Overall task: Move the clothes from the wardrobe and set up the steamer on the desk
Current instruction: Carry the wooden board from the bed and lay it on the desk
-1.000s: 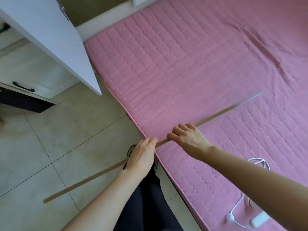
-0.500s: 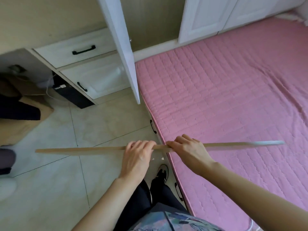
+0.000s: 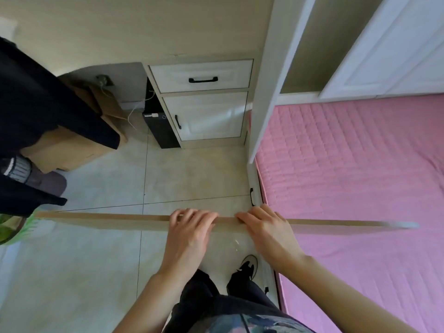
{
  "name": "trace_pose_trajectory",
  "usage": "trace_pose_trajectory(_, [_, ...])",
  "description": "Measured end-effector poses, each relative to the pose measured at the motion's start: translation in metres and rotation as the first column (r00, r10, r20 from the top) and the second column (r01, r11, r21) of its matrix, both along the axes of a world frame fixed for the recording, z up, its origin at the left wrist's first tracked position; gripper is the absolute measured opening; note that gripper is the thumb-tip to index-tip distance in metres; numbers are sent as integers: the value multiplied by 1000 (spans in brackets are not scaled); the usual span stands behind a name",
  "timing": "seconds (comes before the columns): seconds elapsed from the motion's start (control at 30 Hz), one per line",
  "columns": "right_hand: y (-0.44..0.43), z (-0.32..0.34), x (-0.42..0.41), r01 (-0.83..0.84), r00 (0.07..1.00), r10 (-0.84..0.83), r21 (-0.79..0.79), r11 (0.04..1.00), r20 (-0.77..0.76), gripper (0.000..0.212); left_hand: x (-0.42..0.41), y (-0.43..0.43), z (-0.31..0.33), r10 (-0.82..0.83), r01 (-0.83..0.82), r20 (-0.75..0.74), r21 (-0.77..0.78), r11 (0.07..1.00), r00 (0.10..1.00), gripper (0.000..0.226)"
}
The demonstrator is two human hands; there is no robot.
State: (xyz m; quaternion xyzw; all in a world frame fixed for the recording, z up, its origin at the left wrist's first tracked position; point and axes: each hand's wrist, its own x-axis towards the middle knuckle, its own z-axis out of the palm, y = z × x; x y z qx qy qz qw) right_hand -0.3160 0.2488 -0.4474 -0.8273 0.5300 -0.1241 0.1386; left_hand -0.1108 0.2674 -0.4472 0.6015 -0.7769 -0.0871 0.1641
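A long thin wooden board (image 3: 108,221) lies level across the view, held edge-on above the tiled floor. My left hand (image 3: 189,233) grips it near the middle, fingers curled over its top. Right beside it my right hand (image 3: 266,233) grips the same board, whose blurred right end (image 3: 398,224) reaches over the pink mattress (image 3: 360,176). Dark clothes (image 3: 36,111) hang or lie at the far left. No steamer is visible.
An open white wardrobe door (image 3: 269,92) stands edge-on between the desk's drawer unit (image 3: 201,102) and the bed. A black box (image 3: 158,126) and cardboard boxes (image 3: 72,145) sit under the desk. My feet (image 3: 247,267) are by the bed frame.
The view has swung left from the bed toward the desk. The board went from slanted to level and moved left with both hands, which keep the same grip.
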Motion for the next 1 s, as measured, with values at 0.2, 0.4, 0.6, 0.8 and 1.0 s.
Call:
trace_pose_trajectory(0.2, [-17, 19, 88, -59, 998, 60, -43, 997, 32, 30, 82, 2, 16, 110, -111, -37, -14, 994, 993, 18])
trace_pose_trajectory(0.4, [-44, 32, 173, -124, 991, 126, -62, 990, 41, 28, 168, -11, 30, 167, -167, -66, -3, 986, 984, 25])
trace_pose_trajectory(0.6, [-74, 50, 240, -167, 981, 175, -101, 981, 81, 24, 233, -33, 49, 214, -216, -63, -40, 976, 975, 26])
trace_pose_trajectory(0.8, [-115, 72, 281, -182, 972, 200, -148, 972, 120, 25, 274, -70, 69, 231, -237, -59, -132, 962, 971, 28])
trace_pose_trajectory(1.0, [-172, 85, 305, -178, 965, 203, -156, 972, 168, 21, 298, -124, 83, 244, -247, -40, -199, 948, 969, 28])
